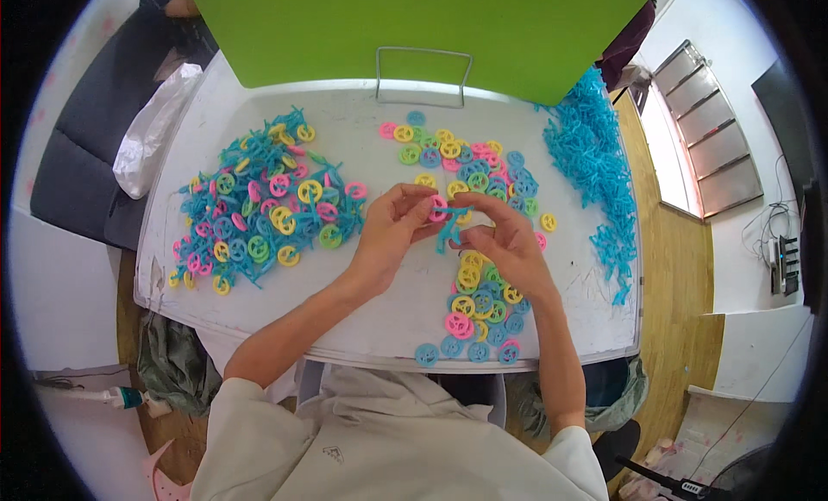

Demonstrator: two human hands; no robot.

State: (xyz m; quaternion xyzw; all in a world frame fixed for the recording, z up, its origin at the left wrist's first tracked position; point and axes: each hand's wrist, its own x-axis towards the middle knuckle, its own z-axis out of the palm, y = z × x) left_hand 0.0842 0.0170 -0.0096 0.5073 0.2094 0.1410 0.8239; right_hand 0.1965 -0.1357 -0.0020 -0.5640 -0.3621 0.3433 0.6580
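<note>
Over the middle of the white table, my left hand pinches a small pink plastic wheel between thumb and fingers. Close against it, my right hand has its thumb and fingers closed on a blue branched plastic piece, whose one end meets the wheel. Whether the two are joined I cannot make out. Loose spoked wheels in yellow, pink, green and blue lie under and around my right hand. To the left spreads a heap of blue pieces with coloured wheels on them.
Loose blue branched pieces pile along the table's right side. A green panel with a wire handle stands at the far edge. A white plastic bag rests on a dark sofa at the left. Part of another person shows at the top left.
</note>
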